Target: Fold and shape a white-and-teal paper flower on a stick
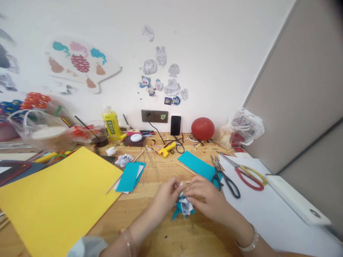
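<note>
Just beyond right hand (207,197), black scissors (219,168)

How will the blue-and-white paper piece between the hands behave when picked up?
The blue-and-white paper piece is probably very light: it looks like thin paper. A firm grip would likely crush it, given its crumpled white folds. The blue points sticking out at its near side may bend if pushed.

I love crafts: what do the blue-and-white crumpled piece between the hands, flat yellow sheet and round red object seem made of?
Blue-and-white crumpled piece: likely matte paper, judging by its creases.
Flat yellow sheet: probably matte card or paper; straight-edged, without glare.
Round red object: perhaps balloon rubber, given its smooth sheen.
</note>
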Tool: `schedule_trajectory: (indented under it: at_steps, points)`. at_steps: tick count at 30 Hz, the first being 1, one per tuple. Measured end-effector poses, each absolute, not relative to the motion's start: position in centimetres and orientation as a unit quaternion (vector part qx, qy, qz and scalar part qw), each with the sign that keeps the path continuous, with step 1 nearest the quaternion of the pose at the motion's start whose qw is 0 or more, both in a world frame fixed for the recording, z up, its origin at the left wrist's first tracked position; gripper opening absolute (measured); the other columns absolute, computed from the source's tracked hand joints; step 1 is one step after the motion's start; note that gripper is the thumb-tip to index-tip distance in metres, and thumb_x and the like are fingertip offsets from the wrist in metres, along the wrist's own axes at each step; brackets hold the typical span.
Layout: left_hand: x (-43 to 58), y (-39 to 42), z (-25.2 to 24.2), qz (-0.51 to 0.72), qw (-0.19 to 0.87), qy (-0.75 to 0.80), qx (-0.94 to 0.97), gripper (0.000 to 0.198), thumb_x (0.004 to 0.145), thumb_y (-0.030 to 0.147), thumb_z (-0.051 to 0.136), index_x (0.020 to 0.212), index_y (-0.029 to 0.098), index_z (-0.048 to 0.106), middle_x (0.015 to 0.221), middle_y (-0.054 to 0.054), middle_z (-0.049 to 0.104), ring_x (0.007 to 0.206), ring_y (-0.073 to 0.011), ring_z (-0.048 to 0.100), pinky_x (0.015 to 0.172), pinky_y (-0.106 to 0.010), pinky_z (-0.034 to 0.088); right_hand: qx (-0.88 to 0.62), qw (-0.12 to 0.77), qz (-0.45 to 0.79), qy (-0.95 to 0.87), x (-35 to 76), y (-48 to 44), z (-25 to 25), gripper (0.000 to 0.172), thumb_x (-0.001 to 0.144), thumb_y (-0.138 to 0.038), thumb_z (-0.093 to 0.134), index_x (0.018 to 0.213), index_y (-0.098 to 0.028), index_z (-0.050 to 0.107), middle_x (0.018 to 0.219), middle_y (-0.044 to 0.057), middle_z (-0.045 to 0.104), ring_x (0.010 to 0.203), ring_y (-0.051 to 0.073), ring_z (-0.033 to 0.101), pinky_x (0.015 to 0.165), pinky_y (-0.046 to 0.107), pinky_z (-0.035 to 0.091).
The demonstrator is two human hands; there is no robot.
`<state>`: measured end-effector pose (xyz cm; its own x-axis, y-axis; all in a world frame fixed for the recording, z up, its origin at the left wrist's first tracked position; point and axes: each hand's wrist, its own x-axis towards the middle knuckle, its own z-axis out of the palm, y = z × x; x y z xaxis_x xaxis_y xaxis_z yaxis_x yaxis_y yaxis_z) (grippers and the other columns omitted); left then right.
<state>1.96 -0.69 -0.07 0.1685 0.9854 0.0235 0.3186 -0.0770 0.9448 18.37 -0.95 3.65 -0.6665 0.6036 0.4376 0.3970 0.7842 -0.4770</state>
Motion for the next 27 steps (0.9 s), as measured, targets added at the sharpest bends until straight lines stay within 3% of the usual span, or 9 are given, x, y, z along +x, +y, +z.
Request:
schedule_trajectory:
  at_steps: [6,19,23,27]
  points:
    - [1.83,-0.77,0.35,0.392,0.432,0.521,0.623,0.018,0.075,0.034,0.045,0.065,0.019,0.046,0.056,0.004,0.045,0.051,-0.0127,0.043,0.048,-0.022,0.032,-0.285,0.298,0.172,-0.895,18.70,-1.33,4.01,0.026,0.084,-0.042,0.052,0.091,-0.022,0.067,0.083,0.005,0.068,0.085,0.020,0.055,0.080,0.036,0.040]
    - [2.00,-0.85,0.01,0.404,0.377,0.534,0.640,0.018,0.077,0.031,0.044,0.062,0.020,0.043,0.057,0.004,0.045,0.055,-0.0133,0.044,0.051,-0.022,0.032,-0.282,0.292,0.174,-0.897,18.45,-1.22,3.47,0.023,0.087,-0.034,0.049,0.082,-0.022,0.068,0.076,0.004,0.068,0.083,0.019,0.055,0.081,0.036,0.040]
    - [1.98,-0.80,-0.15,0.407,0.379,0.528,0.642,0.016,0.077,0.029,0.043,0.064,0.020,0.044,0.058,0.003,0.047,0.056,-0.0134,0.045,0.052,-0.022,0.033,-0.299,0.292,0.162,-0.894,18.38,-1.26,3.43,0.027,0.088,-0.038,0.046,0.097,-0.021,0.065,0.083,0.006,0.067,0.086,0.021,0.053,0.079,0.037,0.040]
    - [1.90,-0.64,-0.32,0.412,0.375,0.541,0.630,0.017,0.077,0.030,0.044,0.063,0.020,0.042,0.055,0.005,0.044,0.053,-0.0131,0.043,0.050,-0.022,0.032,-0.282,0.275,0.163,-0.905,18.12,-1.40,3.63,0.029,0.089,-0.039,0.043,0.090,-0.021,0.066,0.089,0.005,0.066,0.087,0.020,0.052,0.082,0.037,0.038]
